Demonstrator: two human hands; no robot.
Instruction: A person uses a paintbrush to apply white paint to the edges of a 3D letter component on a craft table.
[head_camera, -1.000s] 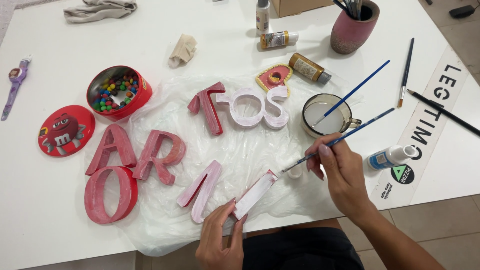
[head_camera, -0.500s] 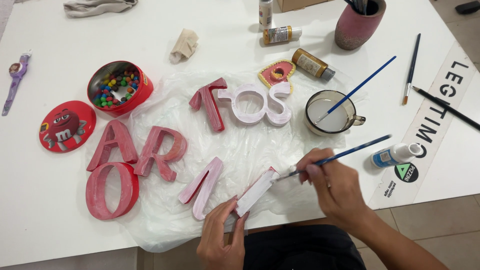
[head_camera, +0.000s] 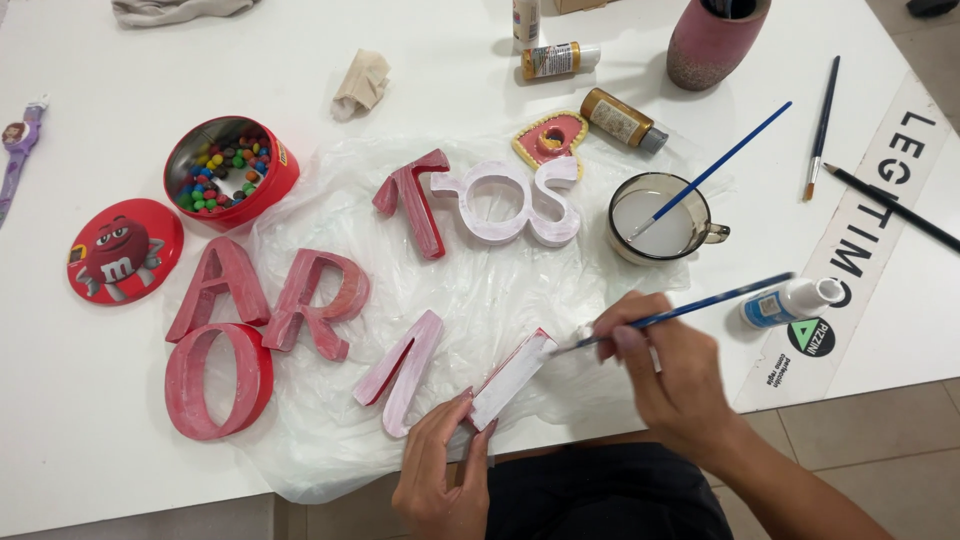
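Below the mug (head_camera: 660, 218), a light, stiff letter (head_camera: 508, 378) is being pinched at its dry end by the left hand (head_camera: 440, 470), probably wet-slick elsewhere, while the right hand (head_camera: 675, 375) is pinching a brush (head_camera: 690, 310).

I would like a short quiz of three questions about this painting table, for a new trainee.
1. True or false: the right hand holds a blue paintbrush.
2. What does the left hand steady? A) the glass cup B) a partly white letter piece C) the red tin of candies
3. Fill in: the letters lie on a clear ____ sheet.

Key: 1 true; 2 B; 3 plastic.
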